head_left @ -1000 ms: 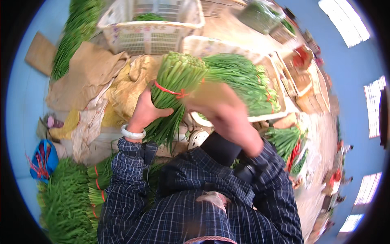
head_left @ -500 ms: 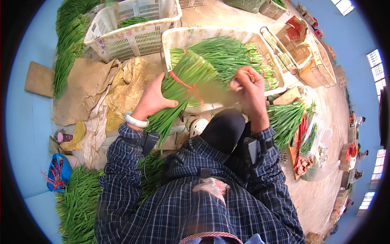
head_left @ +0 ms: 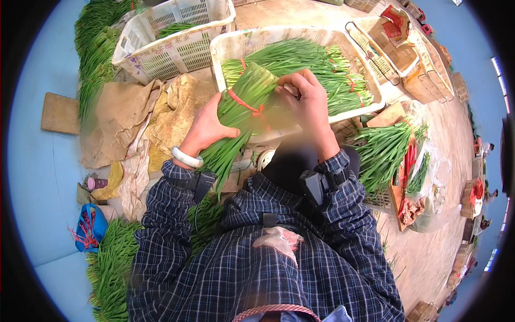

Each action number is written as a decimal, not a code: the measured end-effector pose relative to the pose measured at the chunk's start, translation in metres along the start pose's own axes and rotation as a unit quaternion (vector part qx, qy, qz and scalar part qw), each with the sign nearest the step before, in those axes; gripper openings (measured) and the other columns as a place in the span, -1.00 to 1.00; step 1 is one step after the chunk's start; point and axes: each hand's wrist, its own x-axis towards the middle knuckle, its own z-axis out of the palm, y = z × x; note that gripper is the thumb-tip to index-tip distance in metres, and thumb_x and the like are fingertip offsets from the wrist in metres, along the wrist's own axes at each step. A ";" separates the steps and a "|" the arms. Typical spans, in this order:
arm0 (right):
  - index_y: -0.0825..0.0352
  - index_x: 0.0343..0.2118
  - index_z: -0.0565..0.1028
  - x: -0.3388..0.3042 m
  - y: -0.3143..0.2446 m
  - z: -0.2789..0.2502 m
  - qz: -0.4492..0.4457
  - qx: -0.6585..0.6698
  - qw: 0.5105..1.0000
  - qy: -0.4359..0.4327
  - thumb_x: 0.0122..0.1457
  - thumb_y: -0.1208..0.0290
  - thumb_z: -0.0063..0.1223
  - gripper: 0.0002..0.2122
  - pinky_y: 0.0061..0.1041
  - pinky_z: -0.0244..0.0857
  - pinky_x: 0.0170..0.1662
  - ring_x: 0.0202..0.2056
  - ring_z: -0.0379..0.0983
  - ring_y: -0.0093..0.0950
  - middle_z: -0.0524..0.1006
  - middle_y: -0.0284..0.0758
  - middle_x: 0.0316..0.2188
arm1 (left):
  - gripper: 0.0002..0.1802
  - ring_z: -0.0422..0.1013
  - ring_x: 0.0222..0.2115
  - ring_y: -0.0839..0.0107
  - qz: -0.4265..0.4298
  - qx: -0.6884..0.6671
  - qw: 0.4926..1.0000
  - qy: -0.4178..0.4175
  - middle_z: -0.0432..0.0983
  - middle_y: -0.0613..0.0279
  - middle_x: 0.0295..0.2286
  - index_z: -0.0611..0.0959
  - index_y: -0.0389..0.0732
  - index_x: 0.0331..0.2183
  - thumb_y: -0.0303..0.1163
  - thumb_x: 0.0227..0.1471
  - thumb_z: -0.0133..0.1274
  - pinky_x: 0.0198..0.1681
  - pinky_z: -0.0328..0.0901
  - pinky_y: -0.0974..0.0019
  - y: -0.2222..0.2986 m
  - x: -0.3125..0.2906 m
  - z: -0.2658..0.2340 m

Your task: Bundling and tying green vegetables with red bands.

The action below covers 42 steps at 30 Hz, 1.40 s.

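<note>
My left hand (head_left: 209, 126) is wrapped round a bundle of garlic chives (head_left: 229, 147), its pale cut ends tilted up and away from me. A red tie (head_left: 243, 102) circles the bundle below those ends. My right hand (head_left: 310, 102) is closed in a pinch at the right edge of the cut ends; whatever lies between its fingertips is too small to make out. Just beyond both hands, a white plastic crate (head_left: 216, 59) holds several more tied bundles of chives (head_left: 295, 56).
A taller white crate (head_left: 179, 51) stands at the far left, beside brown sacking (head_left: 115, 118). Loose chives (head_left: 115, 257) and a blue bag (head_left: 91, 228) of red ties lie at my left. More chives (head_left: 381, 153) and empty-looking crates (head_left: 429, 80) are at my right.
My right hand has moved left, from beside the bundle to its cut ends. The bundle stays in my left hand, tilted slightly more upright. The whole view has shifted a little.
</note>
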 end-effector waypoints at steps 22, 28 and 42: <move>0.38 -0.43 0.40 -0.123 0.012 -0.215 0.317 0.086 0.942 0.073 0.11 0.63 0.04 -0.94 -0.74 0.18 -0.62 -0.64 0.30 -0.69 0.38 -0.42 -0.61 | -0.32 0.41 -0.23 0.02 0.197 0.347 0.893 0.209 0.45 0.06 -0.28 0.48 -0.19 -0.10 -0.42 -0.39 0.31 -0.18 0.30 0.11 0.010 -0.008 0.013; 0.35 -0.06 0.53 -0.275 0.015 -0.277 0.557 -0.166 0.812 -0.060 0.12 0.58 0.11 -0.71 -0.69 0.26 -0.63 -0.67 0.38 -0.71 0.46 -0.45 -0.68 | -0.29 0.40 -0.20 0.04 0.311 0.314 0.886 0.142 0.46 0.05 -0.23 0.50 -0.20 -0.09 -0.44 -0.45 0.33 -0.13 0.28 0.12 0.062 0.021 0.019; 0.19 -0.39 0.54 -0.076 -0.011 -0.276 -0.005 -0.362 0.923 -0.126 0.03 0.39 0.12 -0.92 -0.34 0.37 -0.35 -0.42 0.48 -0.28 0.49 -0.33 -0.47 | -0.33 0.44 -0.24 0.23 0.653 0.264 0.676 -0.215 0.50 0.27 -0.25 0.55 -0.10 -0.11 -0.32 -0.43 0.32 -0.17 0.33 0.21 0.216 0.074 0.159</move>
